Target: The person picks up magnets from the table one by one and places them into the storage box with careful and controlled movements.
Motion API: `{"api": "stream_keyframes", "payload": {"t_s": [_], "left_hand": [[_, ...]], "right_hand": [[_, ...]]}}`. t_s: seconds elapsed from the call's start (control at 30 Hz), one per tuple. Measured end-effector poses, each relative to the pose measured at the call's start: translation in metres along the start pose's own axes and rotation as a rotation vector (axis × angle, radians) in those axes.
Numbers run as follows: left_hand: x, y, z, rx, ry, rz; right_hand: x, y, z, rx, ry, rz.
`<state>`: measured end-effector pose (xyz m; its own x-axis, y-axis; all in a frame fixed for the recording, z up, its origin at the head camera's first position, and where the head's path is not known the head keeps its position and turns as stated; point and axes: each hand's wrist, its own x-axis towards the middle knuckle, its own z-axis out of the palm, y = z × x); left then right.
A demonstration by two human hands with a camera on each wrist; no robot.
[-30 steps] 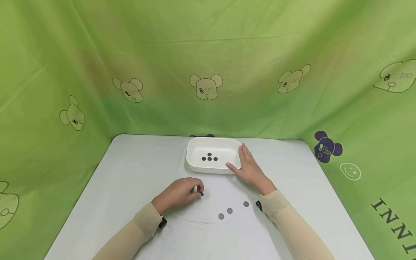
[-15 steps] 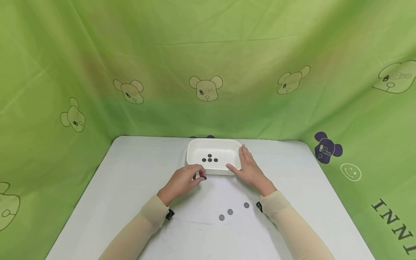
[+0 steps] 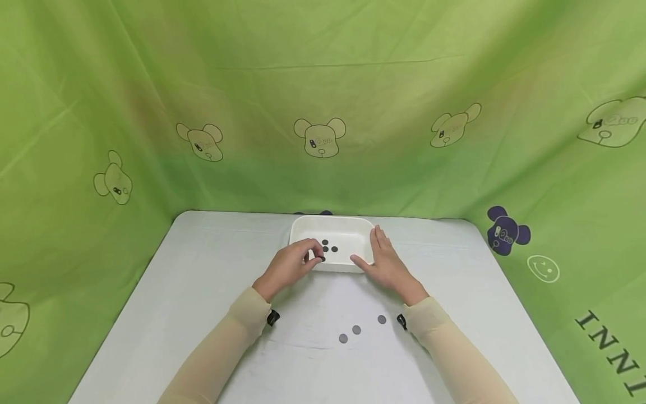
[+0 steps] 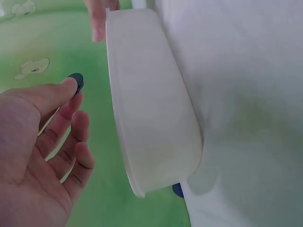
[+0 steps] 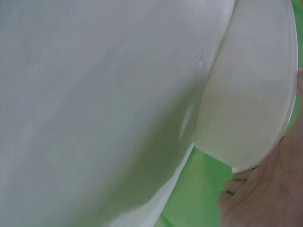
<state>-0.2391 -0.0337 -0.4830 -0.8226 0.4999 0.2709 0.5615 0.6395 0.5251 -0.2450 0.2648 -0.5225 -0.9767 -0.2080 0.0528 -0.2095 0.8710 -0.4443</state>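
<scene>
A white oblong bin (image 3: 348,267) stands near the far edge of the table, with small dark round discs (image 3: 335,249) on its floor. Over its near left rim is my left hand (image 3: 292,262), pinching a dark disc (image 4: 77,81) between thumb and forefinger. The left wrist view has the other fingers loosely bent and the disc beside the rim, touching nothing but the fingertips. My right hand (image 3: 387,264) rests at the bin's right end, fingers straight along the outer side and thumb over the near rim. Part of the bin's left floor is hidden behind my left hand.
Three grey discs (image 3: 356,330) lie apart on the white tabletop (image 3: 202,264), nearer to me than the bin. A green printed cloth (image 3: 323,185) hangs behind and at both sides of the table.
My left hand has moved forward and slightly right with its disc, from the tabletop to above the bin's near rim. The right hand and bin have stayed put.
</scene>
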Motion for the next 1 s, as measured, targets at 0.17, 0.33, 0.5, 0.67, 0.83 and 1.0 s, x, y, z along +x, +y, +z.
{"api": "stream_keyframes", "payload": {"t_s": [0.17, 0.33, 0.5, 0.67, 0.83, 1.0], "left_hand": [[0.013, -0.001, 0.001, -0.008, 0.005, 0.008], [0.025, -0.004, 0.002, 0.006, -0.01, -0.01], [0.032, -0.01, 0.006, -0.001, -0.036, -0.038], [0.038, -0.018, 0.008, -0.015, -0.059, -0.073], [0.044, -0.023, 0.01, -0.008, -0.093, -0.104], [0.052, -0.027, 0.012, 0.012, -0.138, -0.103]], "right_hand": [[0.0, 0.0, 0.0, 0.001, -0.005, 0.001], [0.0, -0.001, -0.001, 0.001, -0.012, 0.005], [0.001, 0.0, -0.001, 0.003, -0.02, 0.006], [0.001, 0.0, 0.0, -0.007, -0.014, 0.001], [0.001, 0.001, 0.0, -0.006, -0.014, 0.002], [0.0, 0.0, -0.001, -0.008, -0.007, -0.006]]}}
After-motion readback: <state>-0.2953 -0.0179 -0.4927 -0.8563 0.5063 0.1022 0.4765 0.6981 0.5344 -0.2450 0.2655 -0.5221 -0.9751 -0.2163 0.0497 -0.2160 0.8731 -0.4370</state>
